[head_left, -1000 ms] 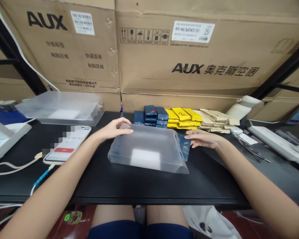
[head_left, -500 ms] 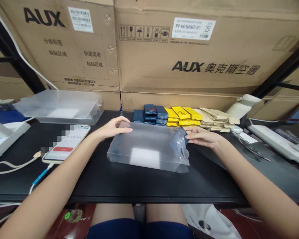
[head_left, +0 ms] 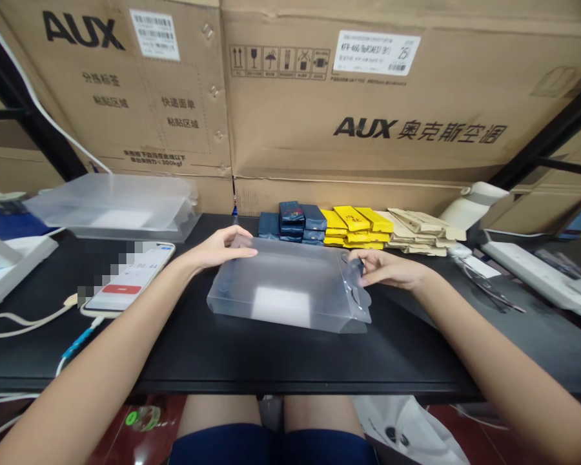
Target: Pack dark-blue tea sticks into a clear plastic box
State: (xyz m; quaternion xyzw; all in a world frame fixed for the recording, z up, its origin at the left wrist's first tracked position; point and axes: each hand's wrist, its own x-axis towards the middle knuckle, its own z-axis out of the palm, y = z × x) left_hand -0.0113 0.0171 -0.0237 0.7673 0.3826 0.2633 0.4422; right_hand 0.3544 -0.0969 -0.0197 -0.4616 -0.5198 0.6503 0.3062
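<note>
A frosted clear plastic box (head_left: 281,271) lies on the black table in front of me, its flapped end at the right. My left hand (head_left: 227,248) grips its far left corner, thumb on top and fingers behind. At the flapped end, my right hand (head_left: 380,266) pinches a dark blue packet (head_left: 359,254). Only a small dark part of that packet shows between the fingers and the flap; the rest is hidden. Behind the box are stacks of dark blue packets (head_left: 314,218), yellow packets (head_left: 351,219) and beige packets (head_left: 419,225).
More clear plastic boxes (head_left: 111,200) lie at the back left. Nearer stands a phone (head_left: 130,278) with a cable. A white bottle (head_left: 469,210), thin dark cords (head_left: 489,290) and a white device (head_left: 537,271) are at the right. Large cartons (head_left: 290,129) wall off the back.
My right hand has shifted slightly left toward the box's flapped end, and less of the dark blue packet shows. My left hand stays on the box.
</note>
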